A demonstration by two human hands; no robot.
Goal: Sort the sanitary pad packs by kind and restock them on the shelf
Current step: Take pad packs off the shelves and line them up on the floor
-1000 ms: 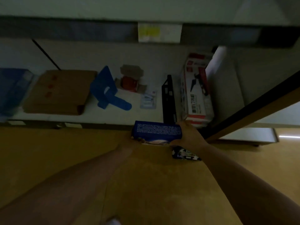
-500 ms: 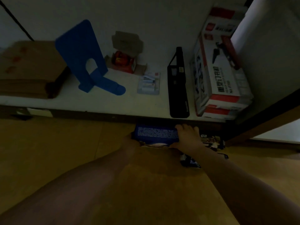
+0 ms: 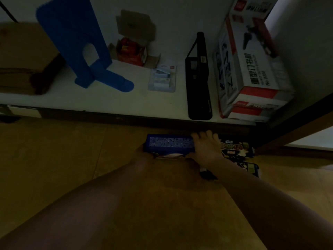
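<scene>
Two bare hands are holding one blue pack point(image 3: 170, 144) in dim light, just below the front edge of a white shelf point(image 3: 108, 103). The right hand point(image 3: 207, 147) is gripping the pack's right end, fingers curled over its top. The left hand point(image 3: 144, 153) is sitting at the pack's left end, mostly hidden behind it, so how far it is closed cannot be told. A pale sliver is showing under the pack; what it is cannot be made out.

Two more packs are lying to the right: a printed pack point(image 3: 234, 147) just beside the right hand, under the shelf edge, and a dark pack point(image 3: 250, 168) nearer the camera, beyond the right forearm.

On the shelf, seven things are standing or lying, left to right:
- one brown carton point(image 3: 23, 56)
- one blue bookend point(image 3: 77, 47), upright
- one small red box point(image 3: 131, 51) with open flaps
- one blister card point(image 3: 162, 79), lying flat
- one black holder point(image 3: 198, 78)
- two red-and-white boxes, the upper box point(image 3: 252, 60) leaning on the lower box point(image 3: 252, 112)

A wooden floor point(image 3: 54, 159) is filling the foreground.
</scene>
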